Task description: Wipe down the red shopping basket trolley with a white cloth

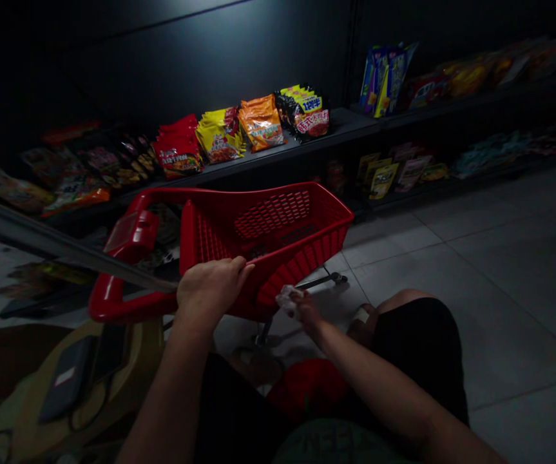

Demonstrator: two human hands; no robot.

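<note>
A red plastic shopping cart (268, 212) with slotted basket walls stands in front of me. My left hand (214, 283) is closed over the basket's near rim, close to the handle end. Lower and to the right, my right hand (309, 310) is closed on a crumpled white cloth (288, 300), which could also be a wad of tissue. The cloth is beside the outer face of the near basket wall; whether it touches is hard to tell in the dim light. The cart's red handle (108, 303) curves round at the left.
Behind the cart, a dark shelf (350, 124) bears noodle packets (261, 122) and blue snack bags (388, 77). At the lower left, a dark power bank or phone (67, 377) lies on a yellowish stool (26, 406). A pale pole (65, 235) slants across the left. Grey floor tiles (514, 290) extend right.
</note>
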